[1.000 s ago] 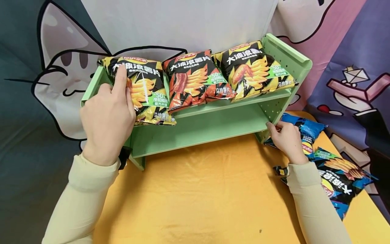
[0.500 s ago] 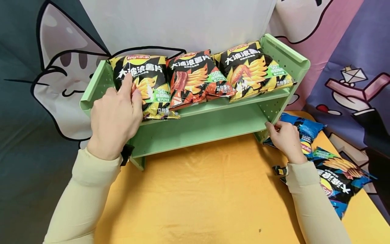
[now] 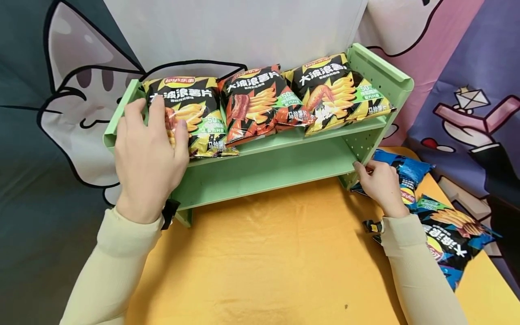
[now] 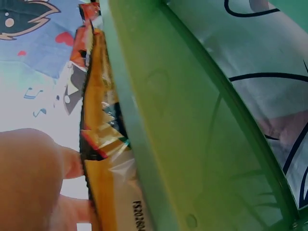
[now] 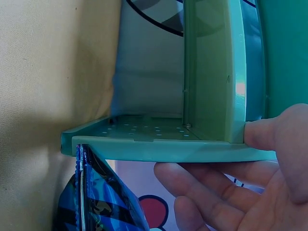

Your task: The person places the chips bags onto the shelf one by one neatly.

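My left hand (image 3: 146, 167) lies over the left side of a black and yellow bag of potato chips (image 3: 195, 108) on the top level of a green two-level shelf (image 3: 268, 169). Its fingers are extended and touch the bag; the left wrist view shows fingertips (image 4: 72, 161) at the bag's edge. My right hand (image 3: 382, 185) pinches the shelf's right side panel (image 5: 168, 151) between thumb and fingers. A red and black chip bag (image 3: 260, 106) leans in the middle of the top level, and another black and yellow chip bag (image 3: 341, 92) leans at its right end.
Blue chip bags (image 3: 451, 234) lie right of the shelf, partly behind my right arm, one (image 3: 414, 169) close to the side panel. The shelf stands on a yellow cloth (image 3: 268, 266). A printed backdrop (image 3: 243, 31) hangs behind it.
My left hand has spread from a pointing finger to several fingers on the bag. The left bag first shifted right and up, then slightly back left. My right hand has stayed on the side panel.
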A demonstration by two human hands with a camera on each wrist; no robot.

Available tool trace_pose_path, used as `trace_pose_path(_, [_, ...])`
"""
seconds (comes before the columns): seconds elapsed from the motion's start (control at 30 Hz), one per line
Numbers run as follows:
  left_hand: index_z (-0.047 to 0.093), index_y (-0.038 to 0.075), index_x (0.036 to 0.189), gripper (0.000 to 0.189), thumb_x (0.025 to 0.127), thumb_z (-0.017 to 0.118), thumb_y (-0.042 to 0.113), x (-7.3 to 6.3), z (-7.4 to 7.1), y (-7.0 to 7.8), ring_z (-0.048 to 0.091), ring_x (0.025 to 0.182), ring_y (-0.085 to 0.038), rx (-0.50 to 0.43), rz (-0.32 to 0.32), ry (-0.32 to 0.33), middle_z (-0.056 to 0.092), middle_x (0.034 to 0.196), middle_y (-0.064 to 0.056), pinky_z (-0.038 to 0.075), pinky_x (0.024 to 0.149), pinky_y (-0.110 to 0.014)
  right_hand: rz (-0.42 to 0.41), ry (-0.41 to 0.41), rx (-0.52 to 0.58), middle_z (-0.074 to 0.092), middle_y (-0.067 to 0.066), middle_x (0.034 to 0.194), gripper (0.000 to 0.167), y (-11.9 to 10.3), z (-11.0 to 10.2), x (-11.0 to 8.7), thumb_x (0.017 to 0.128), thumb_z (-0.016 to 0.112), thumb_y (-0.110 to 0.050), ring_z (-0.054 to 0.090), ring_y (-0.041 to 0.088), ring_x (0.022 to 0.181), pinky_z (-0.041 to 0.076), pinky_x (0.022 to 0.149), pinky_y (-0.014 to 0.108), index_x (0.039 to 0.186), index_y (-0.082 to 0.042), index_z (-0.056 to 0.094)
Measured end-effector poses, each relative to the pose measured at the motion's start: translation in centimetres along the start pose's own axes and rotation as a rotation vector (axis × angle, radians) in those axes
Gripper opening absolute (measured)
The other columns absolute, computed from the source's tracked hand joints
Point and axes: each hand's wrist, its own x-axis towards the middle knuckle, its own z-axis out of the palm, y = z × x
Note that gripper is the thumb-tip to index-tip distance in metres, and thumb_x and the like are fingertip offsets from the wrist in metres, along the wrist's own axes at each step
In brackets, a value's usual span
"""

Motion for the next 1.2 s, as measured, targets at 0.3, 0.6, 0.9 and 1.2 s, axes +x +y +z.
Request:
trace_pose_path(0.3, [0.076,0.001,0.108,0.045,0.087,0.052,0.033,-2.4,-1.1,0.1,0.063,0.089,-0.043,-0.255,0.058,0.430,0.072,0.099,-0.021,0.048,0.083,-0.056,0.016,-0.015,0.005,0.046,0.001,0.054,0.045,-0.1,0.0,0.1,0.105,0.055,-0.040,0.044,0.019,0.045,0.032,0.050,0.035,0.081,-0.006,0.070])
trace_pose_path(0.6, [0.078,-0.001,0.089,0.036,0.077,0.056,0.025,-5.1,-1.0,-3.5,0.060,0.068,-0.020,-0.452,-0.082,0.669,0.068,0.075,-0.025,0.045,0.078,-0.015,0.023,-0.017,0.008,0.049,0.002,0.056,0.045,-0.3,-0.1,0.0,0.105,0.055,-0.041,0.044,0.019,0.045,0.032,0.049,0.034,0.082,-0.005,0.070])
trace_pose_path(0.9, [0.074,-0.007,0.099,0.036,0.084,0.054,0.019,-7.8,0.0,-9.9,0.049,0.075,0.016,-0.329,-0.247,0.494,0.063,0.076,0.004,0.036,0.074,-0.007,0.021,-0.018,0.000,0.044,0.000,0.053,0.045,-0.2,-0.2,-0.1,0.105,0.054,-0.040,0.043,0.020,0.045,0.031,0.047,0.034,0.074,-0.009,0.063])
trace_pose_path(1.2, [0.069,-0.001,0.113,0.035,0.096,0.055,0.027,-9.5,3.1,-16.6,0.059,0.082,-0.027,-0.097,-0.347,0.052,0.068,0.091,-0.022,0.040,0.077,-0.047,0.021,-0.017,-0.004,0.044,0.001,0.053,0.045,0.0,-0.1,-0.2,0.105,0.054,-0.040,0.043,0.019,0.044,0.031,0.046,0.033,0.075,-0.009,0.065])
